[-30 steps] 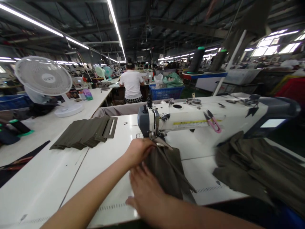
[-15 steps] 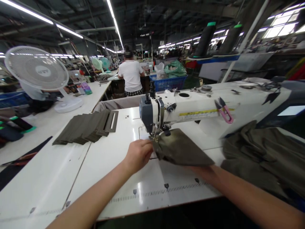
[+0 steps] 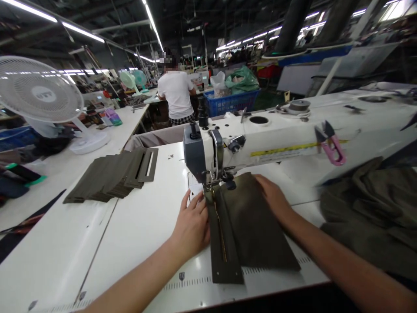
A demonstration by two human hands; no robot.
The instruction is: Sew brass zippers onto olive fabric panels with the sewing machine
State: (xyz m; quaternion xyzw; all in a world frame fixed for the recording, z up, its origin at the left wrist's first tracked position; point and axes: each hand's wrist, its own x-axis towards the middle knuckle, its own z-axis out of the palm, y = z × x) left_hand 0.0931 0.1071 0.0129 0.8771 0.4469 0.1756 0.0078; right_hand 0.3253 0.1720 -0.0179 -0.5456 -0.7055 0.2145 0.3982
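Note:
An olive fabric piece with a zipper down its left side lies flat on the white sewing table, its top end under the presser foot of the sewing machine. My left hand rests flat beside the zipper strip, fingers stretched out and touching its left edge. Over on the fabric's upper right part, my right hand lies flat with fingers extended.
A stack of olive fabric strips lies at the left. More olive cloth is heaped at the right. Pink thread snips sit on the machine arm. A white fan stands far left. A person in a white shirt sits ahead.
The fabric, folded over and lifted before, now lies spread flat with the zipper showing. My right hand came from under the cloth to rest on top; my left hand opened flat.

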